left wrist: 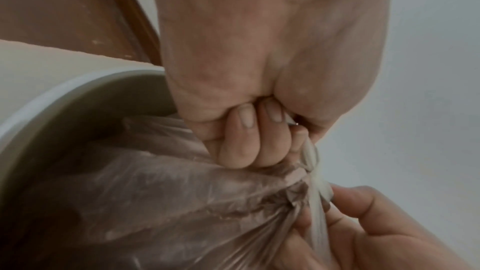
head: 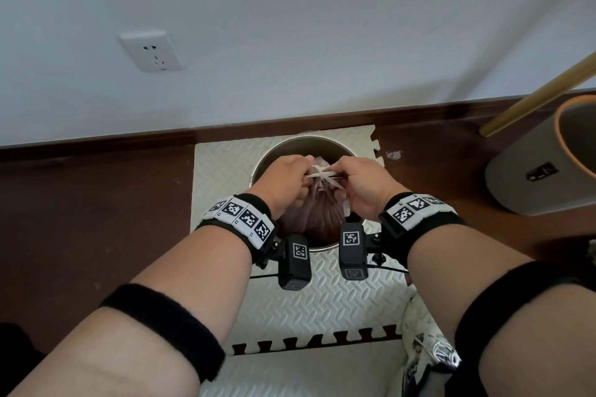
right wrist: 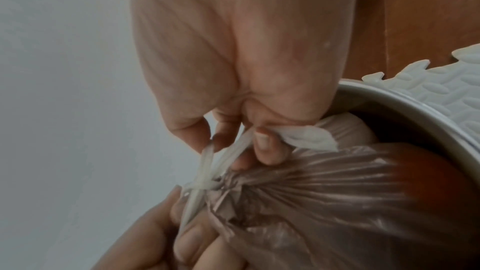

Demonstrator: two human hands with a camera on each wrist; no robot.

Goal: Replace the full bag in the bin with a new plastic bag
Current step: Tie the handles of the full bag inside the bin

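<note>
While the brown translucent plastic bag (head: 317,213) sits bulging inside the round pale grey bin (head: 267,158), you have both hands over its gathered neck. Your left hand (head: 288,176) is curled into a tight fist on one end of the thin white drawstring (head: 322,175), and in the left wrist view the fingertips (left wrist: 245,118) fold into the palm with the string running out beneath them toward the puckered mouth of the bag. Your right hand (head: 361,182) pinches the other end, and the right wrist view shows the strand caught between thumb and curled fingers, with a flat white tail of it sticking out beside the thumb. The two strands cross in a knot at the bunched top of the bag, which lies between your hands, just above the bin's opening. Something reddish-brown shows through the plastic low in the bin in the right wrist view. The bin stands on a white interlocking foam mat (head: 338,293) with a raised pattern, set on a dark reddish-brown floor (head: 96,219) against a white wall (head: 290,26) that carries a white wall socket (head: 151,51). To your right stands a second, larger grey bin with an orange rim (head: 522,180), and a tan wooden pole (head: 535,97) leans across above it. Both wrists wear black bands with black-and-white square markers.
</note>
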